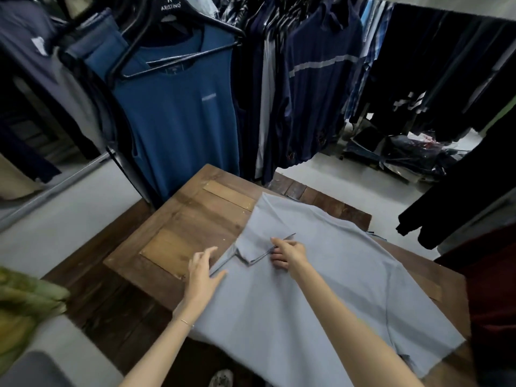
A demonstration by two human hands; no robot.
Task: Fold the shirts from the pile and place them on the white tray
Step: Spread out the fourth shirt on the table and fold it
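The collar (259, 250) is pinched by the right hand (287, 254), left hand (203, 270) flat; the shirt (321, 291) could be creased by uneven pulling.

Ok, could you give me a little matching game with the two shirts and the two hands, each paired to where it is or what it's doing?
1. grey-blue polo shirt
2. blue T-shirt
3. left hand
4. right hand

A. hangs on a black hanger
B. fingers straight, at the polo's edge
C. lies spread on the wooden table
D. pinches the collar

Pairs: 1-C, 2-A, 3-B, 4-D
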